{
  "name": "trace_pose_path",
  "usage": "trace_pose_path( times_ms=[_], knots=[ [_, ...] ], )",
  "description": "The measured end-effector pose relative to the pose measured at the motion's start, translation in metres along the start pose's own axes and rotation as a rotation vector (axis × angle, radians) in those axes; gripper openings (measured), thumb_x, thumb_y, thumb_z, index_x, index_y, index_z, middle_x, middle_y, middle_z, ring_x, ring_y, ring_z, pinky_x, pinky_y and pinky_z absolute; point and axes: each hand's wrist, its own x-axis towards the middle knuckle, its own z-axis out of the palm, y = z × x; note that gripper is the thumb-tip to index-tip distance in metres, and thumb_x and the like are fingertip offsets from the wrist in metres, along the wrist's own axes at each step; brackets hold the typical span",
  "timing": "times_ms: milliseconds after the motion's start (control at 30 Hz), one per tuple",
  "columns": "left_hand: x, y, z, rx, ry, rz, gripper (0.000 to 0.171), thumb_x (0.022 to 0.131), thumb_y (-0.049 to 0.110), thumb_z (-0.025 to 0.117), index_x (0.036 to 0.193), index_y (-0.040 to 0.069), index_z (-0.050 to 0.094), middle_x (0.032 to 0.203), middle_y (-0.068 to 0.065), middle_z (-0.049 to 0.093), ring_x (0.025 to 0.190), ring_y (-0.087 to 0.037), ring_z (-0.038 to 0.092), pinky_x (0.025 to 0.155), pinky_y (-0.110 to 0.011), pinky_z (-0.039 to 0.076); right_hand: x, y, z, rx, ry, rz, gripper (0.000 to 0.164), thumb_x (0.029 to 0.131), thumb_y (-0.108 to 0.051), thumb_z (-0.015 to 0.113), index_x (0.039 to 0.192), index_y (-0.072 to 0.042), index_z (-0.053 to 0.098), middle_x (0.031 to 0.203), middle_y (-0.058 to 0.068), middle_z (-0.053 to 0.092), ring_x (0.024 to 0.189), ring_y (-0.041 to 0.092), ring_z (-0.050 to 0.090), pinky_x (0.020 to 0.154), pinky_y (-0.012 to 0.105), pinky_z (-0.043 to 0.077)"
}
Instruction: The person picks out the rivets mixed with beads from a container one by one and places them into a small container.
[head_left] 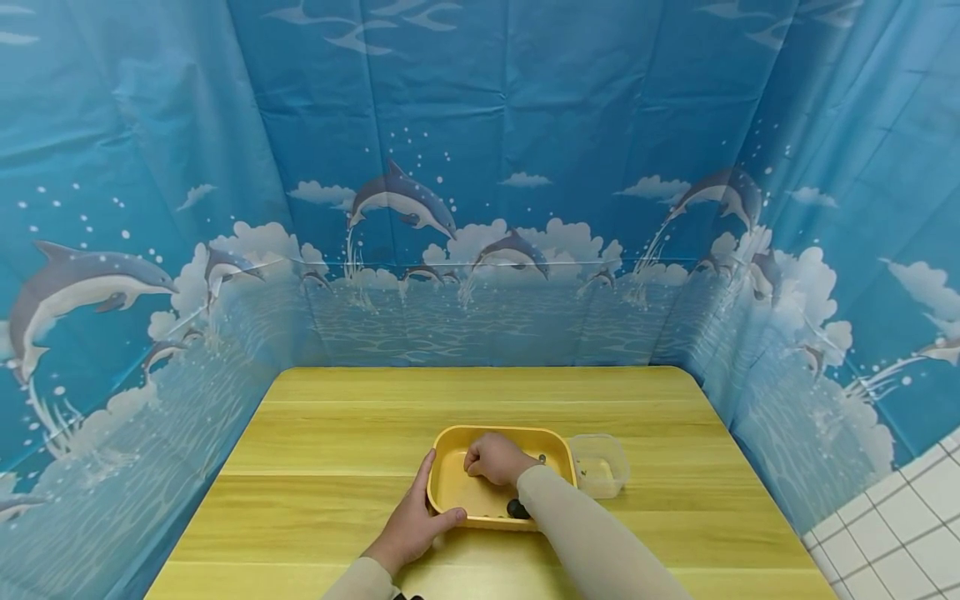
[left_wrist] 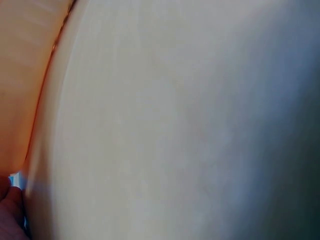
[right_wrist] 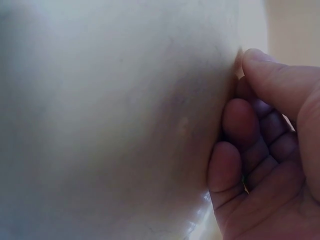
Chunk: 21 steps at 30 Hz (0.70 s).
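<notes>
Yellow tray [head_left: 452, 477] on the wood-grain table [head_left: 330, 454], clear container [head_left: 609, 482] just beside its right end. Left hand [head_left: 412, 523] at the near-left corner, fingers straight along the outside, thumb spread to the near rim; right hand [head_left: 497, 458] inside the tray, fingers curled, cannot tell if anything is pinched. Dark rounded objects [head_left: 517, 508] lie by the near wall inside, partly behind the right sleeve [head_left: 585, 533].

the left grip [head_left: 412, 523] spreads its thumb away from its straight forefinger; the right arm [head_left: 588, 533] slants forward and leftward, the right grip [head_left: 498, 459] curling its fingers, thumb close.
</notes>
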Motion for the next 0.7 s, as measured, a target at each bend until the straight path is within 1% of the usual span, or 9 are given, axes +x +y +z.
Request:
trace_pose_path(
  times_ms=[133,300,533,700],
  knots=[
    [-0.0001,0.0007,-0.0003,0.002,0.001,0.004,0.113,0.093,0.042,0.081,0.171,0.026,0.001,0.173,-0.022,0.023,0.143,-0.029,0.054,0.1,-0.014,0.045,-0.0001,-0.0008,-0.0006,0.018,-0.001,0.01,0.011,0.096,-0.012,0.077,0.085,-0.016,0.079,0.079,-0.01,0.068,0.071,0.007,0.055,0.067,0.023,0.049],
    [-0.0009,0.0017,-0.0001,0.015,0.002,0.006,0.114,0.093,0.043,0.081,0.171,0.024,0.001,0.174,-0.02,0.023,0.144,-0.029,0.053,0.102,-0.015,0.045,0.0004,0.0003,-0.0008,0.037,-0.002,0.023,0.012,0.097,-0.014,0.076,0.086,-0.017,0.078,0.079,-0.01,0.068,0.07,0.007,0.055,0.067,0.024,0.049],
    [-0.0024,0.0036,-0.0007,0.021,0.006,0.005,0.114,0.093,0.043,0.081,0.171,0.022,0.001,0.174,-0.021,0.022,0.146,-0.03,0.05,0.104,-0.015,0.043,-0.0028,0.0009,-0.0046,0.075,-0.003,0.02,0.01,0.098,-0.014,0.074,0.09,-0.017,0.079,0.085,-0.009,0.07,0.073,0.009,0.057,0.069,0.027,0.051],
    [-0.003,0.0036,-0.0009,0.039,0.013,0.004,0.114,0.093,0.043,0.081,0.171,0.022,0.002,0.173,-0.021,0.023,0.147,-0.03,0.05,0.106,-0.017,0.042,-0.0033,0.0004,-0.0069,0.089,-0.011,0.031,0.009,0.099,-0.015,0.074,0.092,-0.017,0.079,0.086,-0.009,0.07,0.074,0.009,0.057,0.07,0.026,0.05]
  ],
)
